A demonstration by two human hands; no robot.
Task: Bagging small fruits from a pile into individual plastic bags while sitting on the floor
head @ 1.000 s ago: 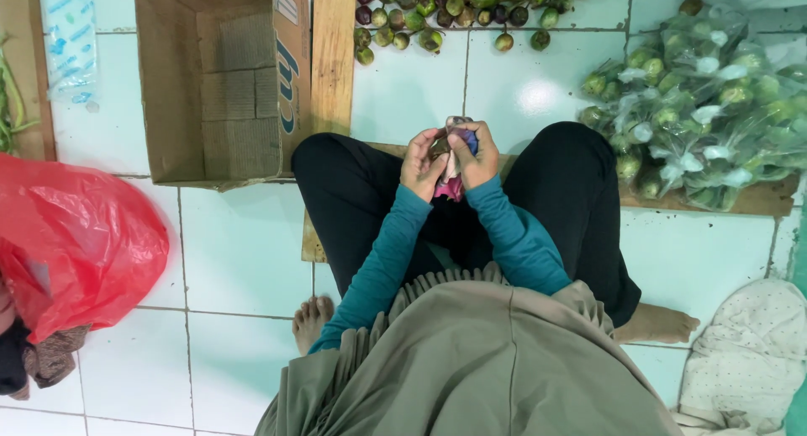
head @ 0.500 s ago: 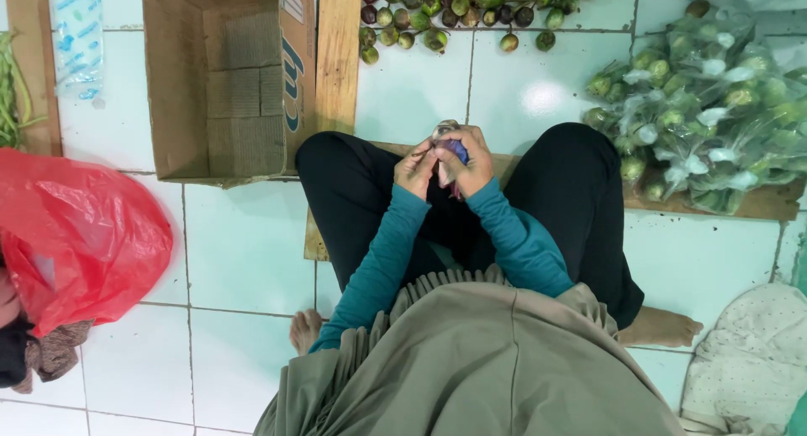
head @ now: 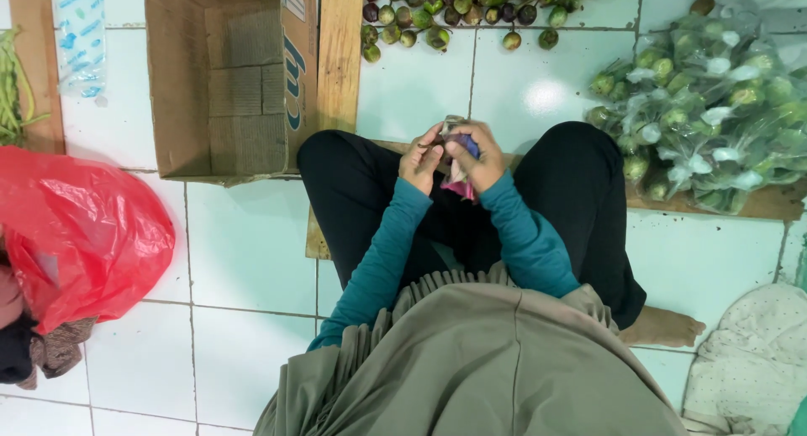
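Overhead, from the head camera, the person sits cross-legged on a tiled floor point(head: 244, 251), both hands raised together between the knees. The left hand point(head: 420, 160) and right hand point(head: 472, 154) are curled narrow around a small bundle point(head: 458, 179), pink, purple and grey; it looks like folded paper or thin plastic, though the fingers hide most of it. An open cardboard box point(head: 227, 74) stands just beside the left knee, loose round vegetables point(head: 454, 11) lie ahead, bagged green ones point(head: 706, 108) to the right, a red plastic bag point(head: 76, 234) far left. With only fingertips pinching it, a piece of the bundle could slip out and drop into the lap.
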